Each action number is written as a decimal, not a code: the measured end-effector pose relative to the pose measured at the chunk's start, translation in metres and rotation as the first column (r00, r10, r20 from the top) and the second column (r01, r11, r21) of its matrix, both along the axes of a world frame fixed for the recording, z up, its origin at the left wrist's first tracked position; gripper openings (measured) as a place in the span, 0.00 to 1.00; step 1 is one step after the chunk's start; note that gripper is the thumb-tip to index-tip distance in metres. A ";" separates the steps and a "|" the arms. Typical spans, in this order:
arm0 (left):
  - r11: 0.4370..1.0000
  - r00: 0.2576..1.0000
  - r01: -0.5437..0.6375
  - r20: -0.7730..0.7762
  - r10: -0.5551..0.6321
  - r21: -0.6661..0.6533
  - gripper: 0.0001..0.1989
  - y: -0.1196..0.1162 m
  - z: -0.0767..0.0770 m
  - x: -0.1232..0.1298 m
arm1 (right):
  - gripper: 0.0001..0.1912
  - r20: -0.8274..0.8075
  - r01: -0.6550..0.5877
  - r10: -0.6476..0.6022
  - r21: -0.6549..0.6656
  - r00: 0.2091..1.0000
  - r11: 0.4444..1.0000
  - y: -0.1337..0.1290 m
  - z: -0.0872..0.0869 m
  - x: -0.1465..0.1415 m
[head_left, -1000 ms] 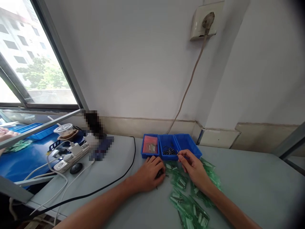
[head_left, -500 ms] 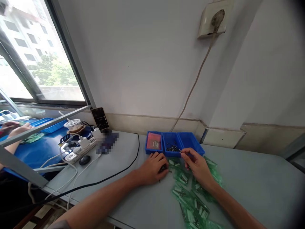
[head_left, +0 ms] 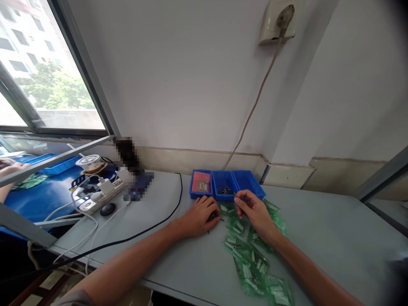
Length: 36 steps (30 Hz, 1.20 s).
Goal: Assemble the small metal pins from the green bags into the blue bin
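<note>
My left hand [head_left: 200, 217] rests on the table before the blue bins, its fingers curled over several small dark screws [head_left: 211, 216], some ends poking out near the thumb. My right hand [head_left: 255, 214] is closed in a pinch at the front edge of the bins, with a small screw-like piece [head_left: 235, 195] at its fingertips. Behind it, the middle blue bin [head_left: 225, 197] holds loose dark screws [head_left: 225, 190]. Green plastic packets [head_left: 247, 265] with light and metal pieces inside lie below and under my right hand.
The left blue bin [head_left: 191, 191] contains a pink packet [head_left: 201, 177]. At left are a power strip [head_left: 111, 195], a black mouse [head_left: 107, 209] and a black cable [head_left: 143, 239] crossing the table. A metal frame [head_left: 24, 225] borders a blue table, where another person's hand [head_left: 11, 170] shows.
The whole view has swung slightly right and down, so everything sits further left and higher. Both hands keep nearly the same pose and place beside the bins.
</note>
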State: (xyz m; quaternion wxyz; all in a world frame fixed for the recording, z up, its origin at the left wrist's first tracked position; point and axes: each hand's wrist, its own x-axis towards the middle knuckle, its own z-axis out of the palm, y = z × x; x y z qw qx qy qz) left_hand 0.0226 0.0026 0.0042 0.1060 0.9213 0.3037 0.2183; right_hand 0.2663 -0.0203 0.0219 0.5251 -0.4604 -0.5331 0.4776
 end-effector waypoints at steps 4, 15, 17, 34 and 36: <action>1.000 1.000 0.002 0.006 -0.002 -0.002 0.05 0.000 0.000 0.000 | 0.23 0.062 0.019 -0.022 0.049 0.998 0.999 0.001 -0.002 0.000; 1.000 1.000 0.003 0.023 -0.003 -0.007 0.05 0.001 -0.003 0.000 | 0.22 -0.295 -0.153 0.107 -0.137 0.949 0.979 -0.003 0.005 -0.002; 1.000 0.999 0.005 0.032 -0.004 -0.010 0.04 0.001 -0.003 0.000 | 0.21 -0.343 -0.179 0.119 -0.150 0.932 0.972 -0.004 0.007 -0.002; 1.000 0.999 0.010 0.036 -0.009 -0.021 0.04 0.000 0.000 0.000 | 0.21 0.170 0.022 -0.043 0.124 0.985 0.992 -0.004 0.000 -0.004; 1.000 0.999 0.008 0.038 -0.008 -0.022 0.04 0.001 0.000 0.000 | 0.24 0.122 0.002 -0.010 0.068 0.992 0.998 -0.006 0.002 -0.004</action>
